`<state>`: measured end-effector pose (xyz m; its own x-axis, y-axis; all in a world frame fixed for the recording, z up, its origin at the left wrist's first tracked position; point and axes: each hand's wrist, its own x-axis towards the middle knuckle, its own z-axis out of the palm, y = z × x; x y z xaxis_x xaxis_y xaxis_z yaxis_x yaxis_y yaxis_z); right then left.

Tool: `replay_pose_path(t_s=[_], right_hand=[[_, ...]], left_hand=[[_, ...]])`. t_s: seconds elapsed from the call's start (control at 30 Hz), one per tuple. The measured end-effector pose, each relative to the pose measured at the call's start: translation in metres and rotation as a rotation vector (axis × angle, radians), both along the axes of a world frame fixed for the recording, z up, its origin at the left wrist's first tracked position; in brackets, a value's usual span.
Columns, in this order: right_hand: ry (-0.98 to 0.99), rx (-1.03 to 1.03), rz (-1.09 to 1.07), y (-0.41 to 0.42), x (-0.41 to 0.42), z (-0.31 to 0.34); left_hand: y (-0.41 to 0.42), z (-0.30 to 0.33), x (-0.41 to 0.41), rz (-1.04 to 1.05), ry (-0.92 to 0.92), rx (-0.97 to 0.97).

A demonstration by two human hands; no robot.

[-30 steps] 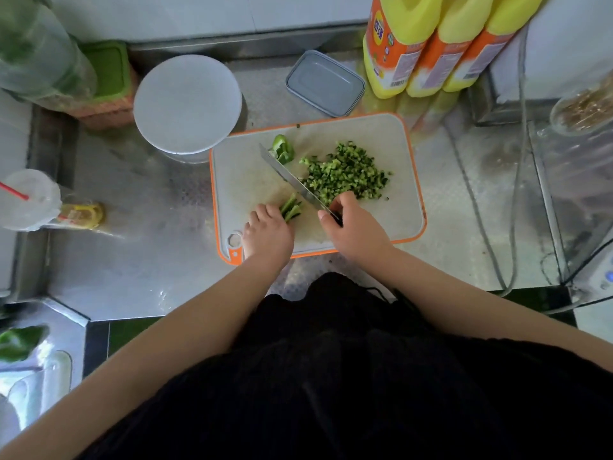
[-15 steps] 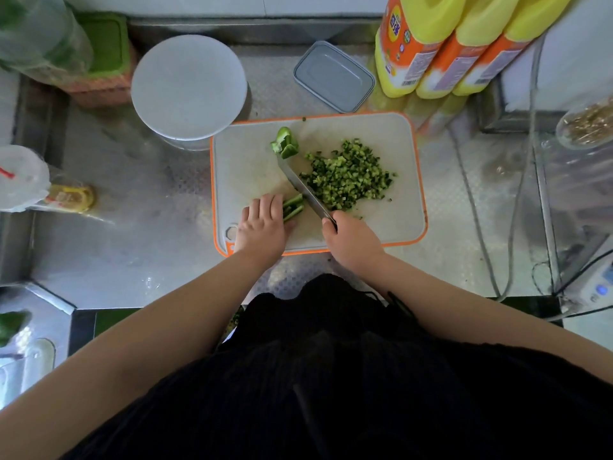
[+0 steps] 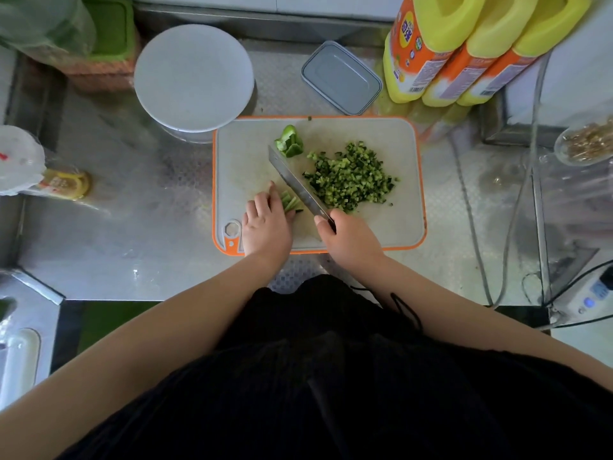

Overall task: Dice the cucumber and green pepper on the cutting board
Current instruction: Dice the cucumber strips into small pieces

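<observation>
The green pepper strips lie at the near-left part of the cutting board, bunched together, their near ends hidden under the left hand, so how many there are is hard to tell. That hand lies on top of them with fingers bent over and fingertips tucked; whether it pinches them or only presses them down I cannot tell. Just to the right of the strips the knife runs slantwise, its tip pointing toward the far left. The right hand is wrapped tight round the handle, which is almost wholly covered by the fingers. Whether the blade edge touches the board is unclear from above.

Beyond the knife tip sits an uncut pepper piece, near the far edge. To the right of the blade spreads the heap of diced cucumber, with bare board on its right and near side up to the orange rim.

A round white lid overlaps the board's far-left corner. A grey lidded box sits just behind the far edge, and three yellow bottles, cut off at the top, crowd the far-right corner. Cables trail across the steel counter on the right. The counter to the left of the board lies open as far as a plastic-wrapped cup, itself cut off by the frame.
</observation>
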<state>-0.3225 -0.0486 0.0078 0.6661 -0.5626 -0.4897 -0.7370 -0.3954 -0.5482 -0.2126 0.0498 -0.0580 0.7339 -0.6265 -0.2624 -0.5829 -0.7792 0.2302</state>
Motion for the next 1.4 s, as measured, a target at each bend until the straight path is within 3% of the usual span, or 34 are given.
replay_pose_path(t_s=[0.2, 0.4, 0.53, 0.87, 1.13, 1.4], right_hand=[[0.021, -0.142, 0.125, 0.004, -0.003, 0.003], [0.087, -0.179, 0.153, 0.006, 0.002, -0.002], [0.165, -0.13, 0.112, 0.008, 0.008, -0.012], [0.124, -0.06, -0.009, -0.005, 0.006, -0.012], [0.092, -0.164, 0.145, 0.007, 0.002, -0.002], [0.166, -0.128, 0.132, 0.009, 0.013, -0.012]], left_hand=[[0.02, -0.012, 0.01, -0.118, -0.063, -0.409], [0.019, -0.017, 0.027, -0.258, -0.037, -0.581], [0.021, -0.022, 0.034, -0.299, -0.044, -0.615], [0.023, -0.022, 0.03, -0.273, -0.049, -0.631], [0.022, -0.023, 0.033, -0.298, -0.025, -0.648], [0.02, -0.021, 0.038, -0.353, -0.008, -0.661]])
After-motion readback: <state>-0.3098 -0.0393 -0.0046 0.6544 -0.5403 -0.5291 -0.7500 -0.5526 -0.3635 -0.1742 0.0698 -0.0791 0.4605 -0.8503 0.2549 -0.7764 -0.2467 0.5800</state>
